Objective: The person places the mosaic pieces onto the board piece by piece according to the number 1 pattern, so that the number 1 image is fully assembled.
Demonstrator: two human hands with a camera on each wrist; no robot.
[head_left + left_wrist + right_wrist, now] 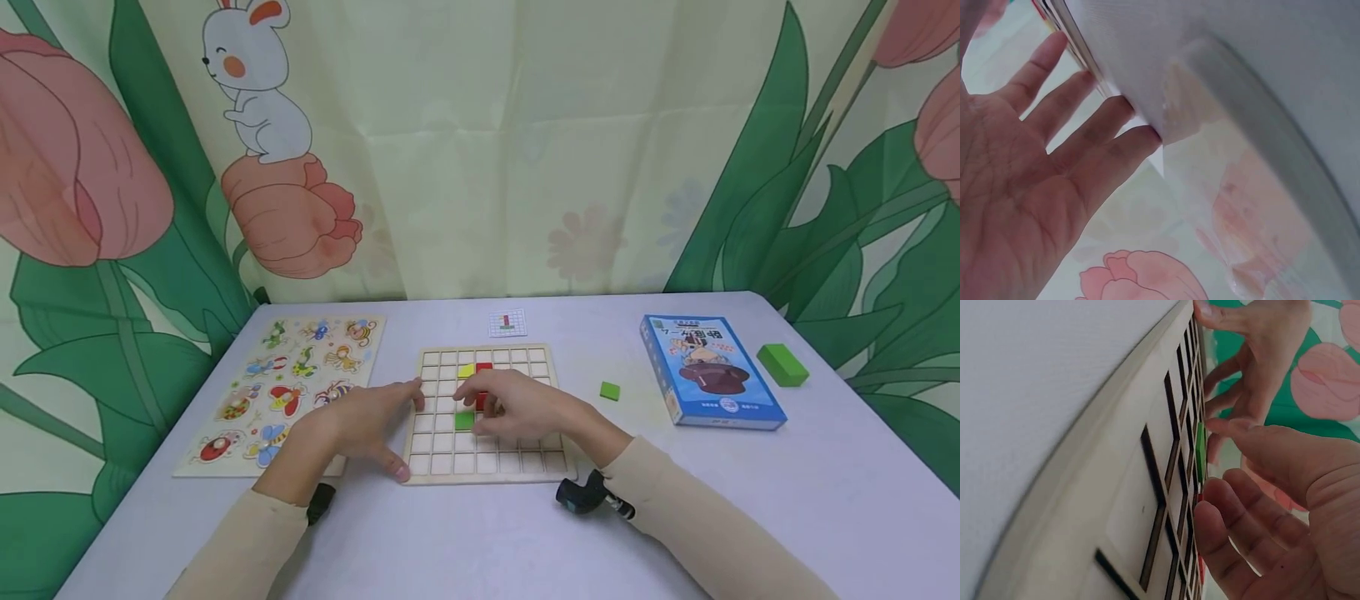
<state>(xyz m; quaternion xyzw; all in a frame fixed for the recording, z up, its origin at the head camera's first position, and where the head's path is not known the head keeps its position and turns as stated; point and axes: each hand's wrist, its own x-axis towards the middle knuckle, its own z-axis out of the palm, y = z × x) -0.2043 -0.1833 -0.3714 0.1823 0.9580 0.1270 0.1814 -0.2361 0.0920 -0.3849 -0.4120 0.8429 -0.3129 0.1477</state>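
Note:
A wooden grid board (491, 479) lies on the table with a yellow tile (467, 371), a red tile (483, 367) and a green tile (464, 421) in its squares. More red shows partly hidden beneath my right hand (517, 404). That hand hovers low over the board, index finger and thumb apart near the green tile, its other fingers bent; I see nothing held in it. Spread along the board's left edge is my left hand (356, 425), thumb by the near corner and fingertips by the side. In the left wrist view its fingers are nearly straight.
Left of the board lies an insect picture board (300, 392). A small grid card (507, 322) is behind it. To the right are a loose green tile (610, 391), a blue box (712, 371) and a green block (782, 365). A printed curtain (480, 167) hangs behind the table.

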